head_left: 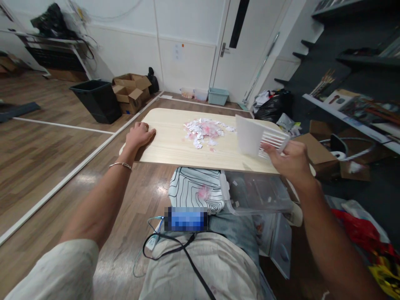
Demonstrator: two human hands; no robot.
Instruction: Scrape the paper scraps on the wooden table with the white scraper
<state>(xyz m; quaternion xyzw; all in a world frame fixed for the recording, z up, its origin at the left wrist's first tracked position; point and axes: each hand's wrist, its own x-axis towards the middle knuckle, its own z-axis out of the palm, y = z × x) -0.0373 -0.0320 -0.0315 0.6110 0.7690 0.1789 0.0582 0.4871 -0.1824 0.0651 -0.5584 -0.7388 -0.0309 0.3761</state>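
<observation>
A pale wood-grained table point(165, 143) with rounded far corners carries a loose, low heap of white and pink scraps point(204, 128), seemingly torn paper. The heap lies around the middle, well in from both side edges. Some pieces trail off toward the right edge, and a few lie apart toward the near edge.

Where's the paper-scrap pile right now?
In the head view, the paper-scrap pile lies near the middle of the pale tabletop, between the left hand and the white slotted panel held in the right hand.
</observation>
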